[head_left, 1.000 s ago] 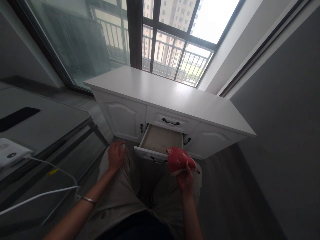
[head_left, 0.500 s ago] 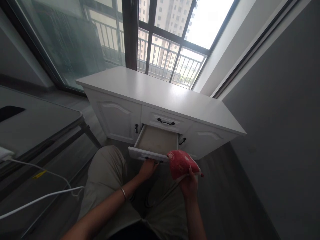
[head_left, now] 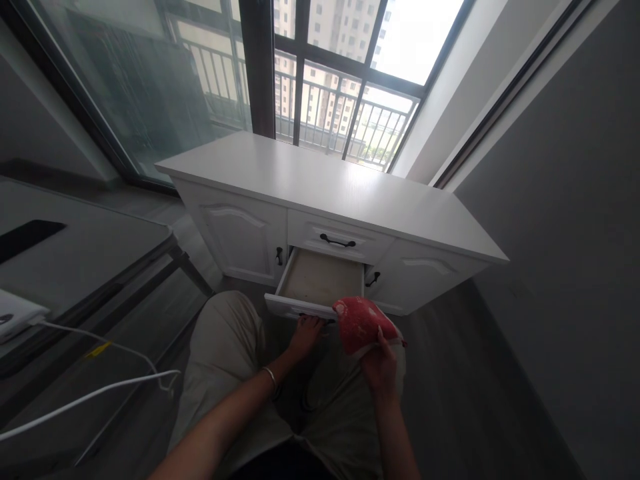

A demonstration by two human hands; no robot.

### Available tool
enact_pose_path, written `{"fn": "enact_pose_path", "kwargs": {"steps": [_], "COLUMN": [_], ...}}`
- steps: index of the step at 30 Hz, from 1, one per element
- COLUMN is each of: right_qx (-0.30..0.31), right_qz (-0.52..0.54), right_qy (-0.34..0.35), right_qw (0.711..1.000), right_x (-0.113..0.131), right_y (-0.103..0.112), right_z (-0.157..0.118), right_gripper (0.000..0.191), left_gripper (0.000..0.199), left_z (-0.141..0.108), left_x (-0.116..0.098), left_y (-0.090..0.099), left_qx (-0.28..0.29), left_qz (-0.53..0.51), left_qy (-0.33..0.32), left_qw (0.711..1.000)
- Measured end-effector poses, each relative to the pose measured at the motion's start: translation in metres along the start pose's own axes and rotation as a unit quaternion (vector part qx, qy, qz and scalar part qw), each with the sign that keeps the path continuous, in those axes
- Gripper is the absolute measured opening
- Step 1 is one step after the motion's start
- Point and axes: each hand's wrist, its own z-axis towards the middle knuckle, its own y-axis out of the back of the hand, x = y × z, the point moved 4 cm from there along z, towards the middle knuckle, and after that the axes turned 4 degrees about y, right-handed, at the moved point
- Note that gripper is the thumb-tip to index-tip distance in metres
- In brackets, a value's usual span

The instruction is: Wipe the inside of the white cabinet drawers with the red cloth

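— Where are the hands?

— The left hand (head_left: 306, 333) curls its fingers on the front of the pulled-out white wooden drawer (head_left: 320, 283), at its dark handle; the right hand (head_left: 380, 363) grips a red folded cloth with pale spots (head_left: 361, 325), just beside the drawer's front edge.

— And the drawer?

— It sits low in the white wooden cabinet (head_left: 330, 187) under the barred window (head_left: 345, 100); another drawer above it is shut.

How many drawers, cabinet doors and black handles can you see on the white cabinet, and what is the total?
Drawers: 2, the shut upper drawer and the open lower drawer.
Arched white cabinet doors: 2, left door and right door.
Black metal handles in view: 4, including the upper drawer's bar handle; the left hand covers most of the lower one.
Total: 8.
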Motion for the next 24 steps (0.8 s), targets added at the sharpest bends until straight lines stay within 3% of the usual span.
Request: {"fn": "enact_pose_path", "kwargs": {"steps": [9, 18, 24], "right_qx": [0.003, 0.013, 0.004], "right_qz": [0.008, -0.015, 0.005], "right_qy": [0.003, 0.008, 0.017], "right_qw": [1.000, 1.000, 1.000], "right_x": [0.006, -0.006, 0.002], "right_y": [-0.004, 0.002, 0.007], "right_z": [0.010, 0.008, 0.011], "right_gripper": [0.030, 0.023, 0.026], "left_gripper": [0.045, 0.049, 0.050], "left_z": [0.008, 0.083, 0.114], "left_x": [0.002, 0.014, 0.021], "left_y": [0.000, 0.020, 0.026], "left_qx": [0.005, 0.038, 0.049], "left_qz": [0.054, 0.085, 0.101], "left_qy": [-0.021, -0.032, -0.030], "left_qw": [0.998, 0.995, 0.993]}}
